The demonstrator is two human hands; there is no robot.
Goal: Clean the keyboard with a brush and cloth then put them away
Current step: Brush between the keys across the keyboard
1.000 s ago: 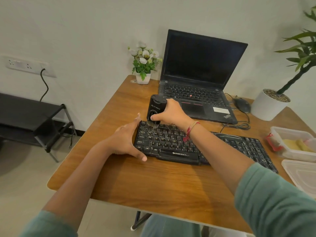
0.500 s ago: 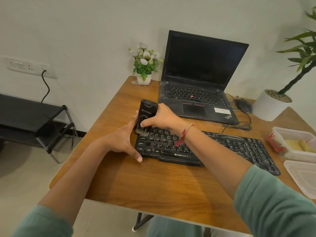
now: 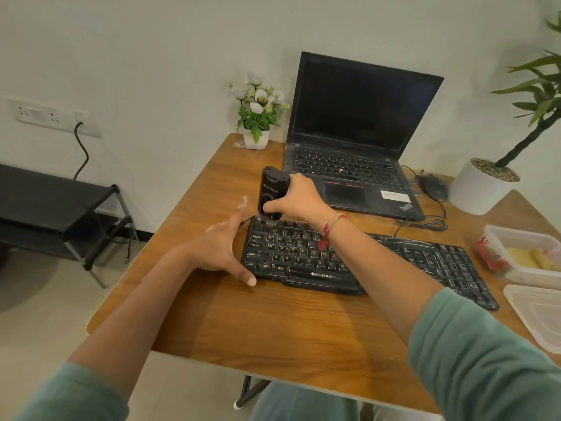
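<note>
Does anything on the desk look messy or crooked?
Yes. The keyboard looks dusty, with pale smears across its keys. The right hand holds a brush at its far left corner. A box stands open, its lid beside it.

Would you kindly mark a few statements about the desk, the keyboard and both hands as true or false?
1. The right hand grips the black brush, bristles on the keyboard's far left corner. True.
2. The left hand is lifted clear of the keyboard. False: it rests open against the keyboard's left edge.
3. The laptop shows a lit screen. False: the lid is open but the screen is dark.
4. A small pot of white flowers stands left of the laptop. True.
</note>
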